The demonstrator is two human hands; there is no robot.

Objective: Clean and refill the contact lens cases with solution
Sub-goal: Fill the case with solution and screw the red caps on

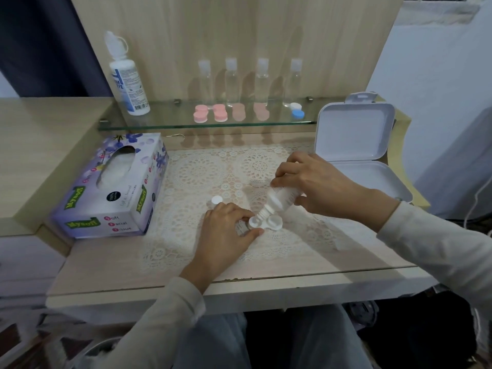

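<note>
While the left hand point(226, 231) pinches the open case point(270, 222) flat on the mat point(197, 169), the right hand point(312, 179) grips a small bottle point(283, 197), tipped nozzle-down onto one well. A loose cap point(216, 200) lies just beyond the left fingers. Farther back, a shelf point(165, 124) holds pink cases point(210, 113).

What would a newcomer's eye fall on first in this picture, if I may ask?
First, the centre of the lace mat: the right hand holds a small bottle tilted nozzle-down over an open white lens case, which the left hand pinches at its edge. Next, the purple tissue box at left and the open white box at right. Behind, a glass shelf holds a row of clear bottles and pink cases.
</note>
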